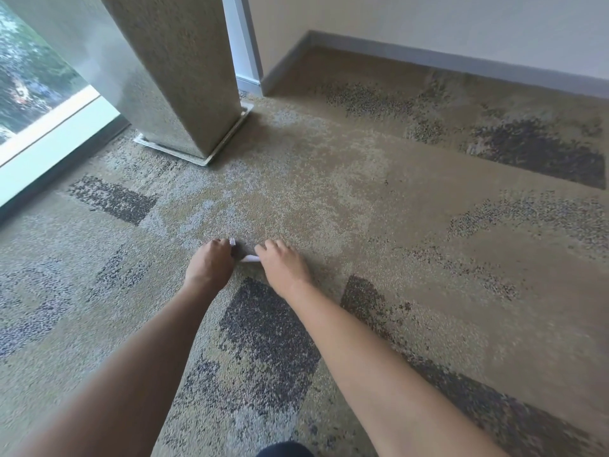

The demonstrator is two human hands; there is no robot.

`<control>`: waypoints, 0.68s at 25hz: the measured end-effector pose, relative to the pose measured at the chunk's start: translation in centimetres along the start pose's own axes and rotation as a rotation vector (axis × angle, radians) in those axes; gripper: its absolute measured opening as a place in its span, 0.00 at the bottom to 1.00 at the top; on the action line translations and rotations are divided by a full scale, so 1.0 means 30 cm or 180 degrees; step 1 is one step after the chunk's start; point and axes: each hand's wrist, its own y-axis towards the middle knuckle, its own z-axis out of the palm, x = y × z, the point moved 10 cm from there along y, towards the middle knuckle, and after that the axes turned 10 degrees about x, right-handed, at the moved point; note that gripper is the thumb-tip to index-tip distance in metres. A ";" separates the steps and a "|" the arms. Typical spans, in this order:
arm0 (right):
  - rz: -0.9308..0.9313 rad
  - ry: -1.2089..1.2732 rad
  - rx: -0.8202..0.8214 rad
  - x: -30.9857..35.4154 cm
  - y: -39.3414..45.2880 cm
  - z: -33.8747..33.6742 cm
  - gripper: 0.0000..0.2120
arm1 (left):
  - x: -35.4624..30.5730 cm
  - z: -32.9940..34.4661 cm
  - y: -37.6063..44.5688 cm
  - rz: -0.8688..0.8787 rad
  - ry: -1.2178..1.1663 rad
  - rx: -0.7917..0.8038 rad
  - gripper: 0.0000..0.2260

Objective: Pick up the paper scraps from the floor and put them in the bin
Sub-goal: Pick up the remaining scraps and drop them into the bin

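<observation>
Both my arms reach forward over the patterned carpet. My left hand (211, 263) is curled shut, and a small white paper scrap (232, 241) sticks out past its fingertips. My right hand (284, 263) is beside it, fingers bent down, with another white paper scrap (250, 258) showing at its thumb side, low against the carpet. Most of each scrap is hidden by the fingers. No bin is in view.
A tall speckled column (178, 74) on a metal base plate (211, 156) stands at the back left, next to a glass window (29, 80). A wall with grey skirting (461, 61) runs along the back. The carpet (428, 225) spreads to the right.
</observation>
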 end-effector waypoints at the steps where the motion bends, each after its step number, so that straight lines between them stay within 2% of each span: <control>1: 0.0159 0.0281 0.0042 -0.025 -0.027 0.007 0.09 | -0.007 0.005 -0.012 -0.0052 0.0073 0.0033 0.11; 4: 0.0665 0.1646 0.0262 -0.097 -0.134 0.042 0.03 | -0.038 0.020 -0.090 -0.0331 -0.0389 0.0019 0.14; 6: 0.0885 0.2436 0.0371 -0.140 -0.216 0.039 0.04 | -0.079 0.039 -0.163 -0.0556 -0.1103 0.0063 0.11; 10: 0.1316 0.3189 0.0365 -0.239 -0.386 0.001 0.07 | -0.268 0.046 -0.321 -0.0593 -0.2636 0.0137 0.09; 13: 0.1478 0.3800 0.0206 -0.309 -0.510 -0.037 0.10 | -0.416 0.038 -0.429 -0.0640 -0.3919 0.0197 0.09; 15: 0.1390 0.4667 0.0030 -0.324 -0.599 -0.071 0.07 | -0.529 0.040 -0.515 -0.0624 -0.4760 0.0396 0.09; 17: 0.1245 0.5239 -0.0322 -0.347 -0.688 -0.130 0.06 | -0.639 0.021 -0.600 -0.0517 -0.5185 0.0513 0.07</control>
